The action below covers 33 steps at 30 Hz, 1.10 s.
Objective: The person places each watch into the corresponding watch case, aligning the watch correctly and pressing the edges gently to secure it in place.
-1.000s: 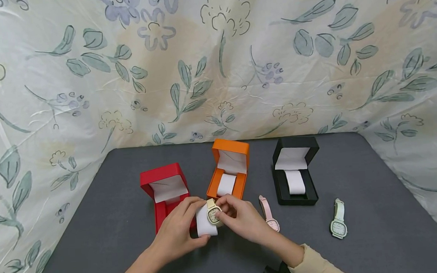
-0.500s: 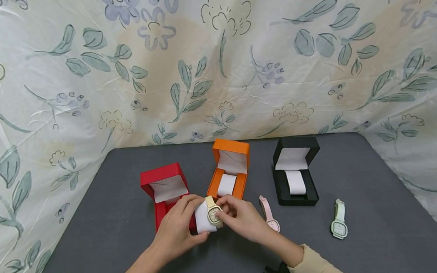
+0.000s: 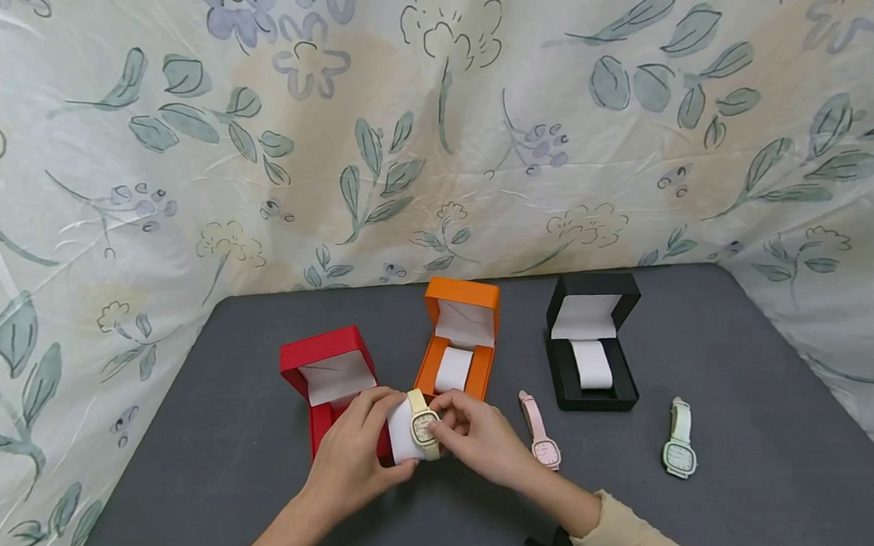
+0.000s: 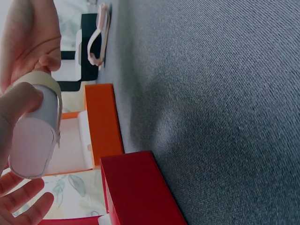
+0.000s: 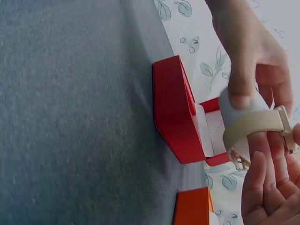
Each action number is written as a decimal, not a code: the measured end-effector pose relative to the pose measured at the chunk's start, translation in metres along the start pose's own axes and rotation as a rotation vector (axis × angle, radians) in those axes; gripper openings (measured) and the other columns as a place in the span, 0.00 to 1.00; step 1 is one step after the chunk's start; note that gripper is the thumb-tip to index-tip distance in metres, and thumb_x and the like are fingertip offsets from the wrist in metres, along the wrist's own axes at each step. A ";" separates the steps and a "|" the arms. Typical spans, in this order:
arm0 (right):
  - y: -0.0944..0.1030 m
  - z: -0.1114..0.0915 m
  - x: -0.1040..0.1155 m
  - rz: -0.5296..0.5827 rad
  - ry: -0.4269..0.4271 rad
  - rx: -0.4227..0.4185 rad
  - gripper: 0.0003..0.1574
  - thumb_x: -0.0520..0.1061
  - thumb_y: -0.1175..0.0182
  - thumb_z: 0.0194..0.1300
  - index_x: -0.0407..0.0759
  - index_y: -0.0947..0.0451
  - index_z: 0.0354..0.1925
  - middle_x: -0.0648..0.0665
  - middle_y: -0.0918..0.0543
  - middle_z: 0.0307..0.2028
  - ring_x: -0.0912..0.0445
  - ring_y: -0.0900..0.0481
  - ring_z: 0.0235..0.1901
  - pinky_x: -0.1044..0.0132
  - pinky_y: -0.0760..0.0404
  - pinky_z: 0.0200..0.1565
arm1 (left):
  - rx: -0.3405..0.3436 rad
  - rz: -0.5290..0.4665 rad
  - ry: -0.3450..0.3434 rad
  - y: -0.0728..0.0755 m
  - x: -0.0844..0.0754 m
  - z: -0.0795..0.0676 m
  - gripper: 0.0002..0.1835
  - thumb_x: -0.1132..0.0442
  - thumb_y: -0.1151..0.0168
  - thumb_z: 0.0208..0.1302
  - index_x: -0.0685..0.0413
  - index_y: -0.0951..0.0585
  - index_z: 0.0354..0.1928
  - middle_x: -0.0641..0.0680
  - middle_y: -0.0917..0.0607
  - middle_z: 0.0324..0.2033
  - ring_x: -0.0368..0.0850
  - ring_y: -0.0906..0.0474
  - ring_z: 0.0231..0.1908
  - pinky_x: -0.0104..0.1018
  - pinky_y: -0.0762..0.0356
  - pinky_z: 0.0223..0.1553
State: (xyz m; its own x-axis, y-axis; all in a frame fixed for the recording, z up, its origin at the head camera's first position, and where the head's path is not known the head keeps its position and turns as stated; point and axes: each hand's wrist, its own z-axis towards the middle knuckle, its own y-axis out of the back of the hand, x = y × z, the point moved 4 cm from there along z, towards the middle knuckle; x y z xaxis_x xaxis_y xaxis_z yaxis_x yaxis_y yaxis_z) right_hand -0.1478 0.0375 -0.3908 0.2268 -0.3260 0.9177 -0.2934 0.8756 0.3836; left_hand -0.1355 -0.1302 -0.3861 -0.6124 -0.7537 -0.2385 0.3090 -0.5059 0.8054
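My left hand (image 3: 358, 449) grips a white watch cushion (image 3: 402, 434) above the front of the open red watch box (image 3: 326, 346). A cream wristwatch (image 3: 424, 428) is looped around the cushion's right end, its dial facing up. My right hand (image 3: 485, 441) pinches the watch at its dial side. In the left wrist view the left thumb (image 4: 26, 101) presses the cushion (image 4: 33, 145) beside the cream strap (image 4: 40, 80). The right wrist view shows the strap (image 5: 253, 123) around the cushion, with the right fingers (image 5: 262, 173) under it. The buckle end hangs at the lower side, partly hidden.
An open orange watch box (image 3: 462, 292) and an open black watch box (image 3: 595, 401) stand behind, each with a white cushion. A pink watch (image 3: 544, 446) lies right of my right hand. A pale green watch (image 3: 678, 450) lies farther right on the grey table (image 3: 750, 354).
Cushion and watch have shifted slightly left and up together, and the watch dial has turned a little. Both hands keep their hold. The boxes and the other watches have not moved.
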 end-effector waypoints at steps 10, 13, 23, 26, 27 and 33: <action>-0.004 0.001 -0.016 0.052 0.010 -0.041 0.14 0.44 0.38 0.60 0.43 0.25 0.44 0.49 0.20 0.27 0.59 0.23 0.21 0.71 0.25 0.25 | -0.008 0.010 0.031 -0.002 0.003 -0.001 0.39 0.50 0.22 0.28 0.52 0.24 0.50 0.49 0.25 0.47 0.38 0.29 0.44 0.34 0.20 0.38; -0.004 0.000 -0.014 0.038 0.016 -0.034 0.15 0.42 0.37 0.58 0.43 0.25 0.45 0.49 0.20 0.27 0.60 0.23 0.22 0.72 0.26 0.25 | -0.007 0.015 0.032 -0.003 0.003 -0.001 0.40 0.50 0.21 0.28 0.53 0.25 0.50 0.49 0.25 0.47 0.39 0.28 0.44 0.36 0.20 0.38; -0.003 0.002 -0.015 -0.006 0.062 -0.065 0.15 0.41 0.36 0.56 0.44 0.26 0.44 0.51 0.21 0.25 0.63 0.26 0.21 0.72 0.26 0.25 | -0.021 0.013 0.042 -0.004 0.002 0.000 0.42 0.50 0.20 0.25 0.53 0.25 0.50 0.51 0.25 0.47 0.40 0.27 0.43 0.35 0.20 0.37; -0.003 0.002 -0.015 0.014 0.072 -0.055 0.17 0.41 0.36 0.57 0.43 0.27 0.45 0.50 0.21 0.29 0.62 0.25 0.22 0.72 0.25 0.26 | -0.017 0.007 0.046 -0.004 0.002 0.001 0.42 0.50 0.20 0.26 0.53 0.25 0.50 0.50 0.25 0.47 0.39 0.27 0.43 0.35 0.20 0.36; -0.003 0.002 -0.015 0.013 0.078 -0.052 0.17 0.41 0.36 0.57 0.43 0.27 0.45 0.49 0.21 0.30 0.62 0.25 0.23 0.72 0.25 0.26 | -0.016 0.004 0.046 -0.003 0.002 0.001 0.42 0.50 0.20 0.26 0.53 0.25 0.51 0.50 0.25 0.47 0.39 0.27 0.42 0.35 0.20 0.36; -0.001 0.003 -0.016 -0.033 0.163 -0.023 0.24 0.41 0.36 0.58 0.47 0.30 0.52 0.49 0.22 0.42 0.59 0.22 0.34 0.69 0.22 0.33 | -0.016 -0.009 0.038 0.000 0.001 0.004 0.40 0.50 0.21 0.28 0.53 0.25 0.51 0.50 0.25 0.47 0.38 0.26 0.41 0.34 0.20 0.36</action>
State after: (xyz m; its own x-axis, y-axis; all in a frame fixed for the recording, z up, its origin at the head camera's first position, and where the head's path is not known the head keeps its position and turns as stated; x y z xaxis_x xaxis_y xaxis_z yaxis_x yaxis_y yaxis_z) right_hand -0.1537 0.0406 -0.4053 0.3842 -0.2943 0.8751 -0.2623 0.8740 0.4091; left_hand -0.1390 -0.1289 -0.3845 -0.5873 -0.7642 -0.2667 0.3152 -0.5194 0.7942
